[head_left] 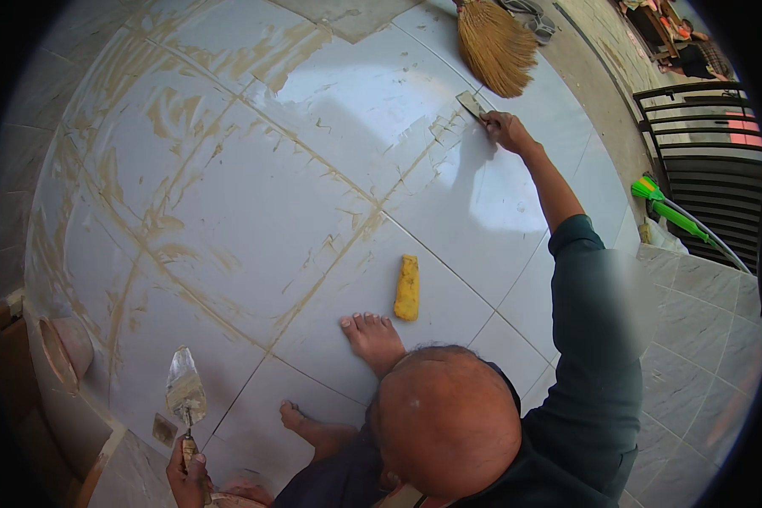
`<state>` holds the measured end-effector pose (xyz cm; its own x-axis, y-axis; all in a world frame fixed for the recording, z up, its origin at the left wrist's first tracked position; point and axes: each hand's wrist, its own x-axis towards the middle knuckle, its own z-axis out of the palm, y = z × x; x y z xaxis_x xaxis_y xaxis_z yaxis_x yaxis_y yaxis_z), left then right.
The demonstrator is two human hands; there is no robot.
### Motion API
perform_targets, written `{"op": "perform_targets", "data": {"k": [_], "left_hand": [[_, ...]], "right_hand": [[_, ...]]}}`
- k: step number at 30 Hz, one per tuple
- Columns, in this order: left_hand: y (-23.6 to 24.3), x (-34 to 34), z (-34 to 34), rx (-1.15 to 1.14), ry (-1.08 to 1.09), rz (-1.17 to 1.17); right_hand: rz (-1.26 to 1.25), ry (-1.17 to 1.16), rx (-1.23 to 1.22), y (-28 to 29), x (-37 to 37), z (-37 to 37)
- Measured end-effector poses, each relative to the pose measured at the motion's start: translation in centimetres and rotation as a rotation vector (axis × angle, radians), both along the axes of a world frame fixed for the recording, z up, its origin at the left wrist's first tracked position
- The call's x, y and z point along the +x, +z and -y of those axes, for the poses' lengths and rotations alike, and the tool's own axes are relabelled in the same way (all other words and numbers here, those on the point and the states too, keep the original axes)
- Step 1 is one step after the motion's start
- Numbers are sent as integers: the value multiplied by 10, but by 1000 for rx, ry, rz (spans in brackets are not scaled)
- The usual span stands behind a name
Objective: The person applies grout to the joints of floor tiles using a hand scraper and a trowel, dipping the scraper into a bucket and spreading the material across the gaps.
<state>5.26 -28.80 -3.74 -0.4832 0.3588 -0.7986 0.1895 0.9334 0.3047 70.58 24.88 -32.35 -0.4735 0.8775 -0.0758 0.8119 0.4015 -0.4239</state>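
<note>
My left hand (188,478), at the lower left, grips the handle of a pointing trowel (184,393); its blade points away from me and carries smears of pale paste. Stretched out to the far right, my right hand (510,131) is closed around a small flat scraper (471,104). The scraper's blade is at the white floor tiles (457,229), near a joint filled with tan grout (422,158). Grout is smeared widely over the tiles at the left and far side. A worn yellow oblong block (407,288), maybe a sponge, lies near my bare foot (374,340).
A straw broom (495,46) rests just beyond my right hand. A pale bucket-like container (66,351) stands at the left edge. At the right are a green broom (673,212) and a dark metal gate (707,161). People sit in the far right background.
</note>
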Motion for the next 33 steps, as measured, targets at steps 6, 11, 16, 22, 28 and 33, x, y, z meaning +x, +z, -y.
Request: {"op": "perform_targets", "data": {"k": [6,11,16,22,28,33], "left_hand": [[-4,28,-32,199,-71,52],[-45,71,-118,232,-193,180],[-79,147,-224,273,-455,289],[-81,182,-249,380,-427,357],[-47,110,-207,215,-455,172],[-20,22,-127,201,-134,-123]], "right_hand": [[340,-288,-115,18,-3,61],[-11,-432,-166,66,-49,95],[-217,-429,14,34,-75,97],[111,-374,231,-36,-11,18],[339,-118,-9,-27,32,6],[611,-121,0,6,33,-25]]}}
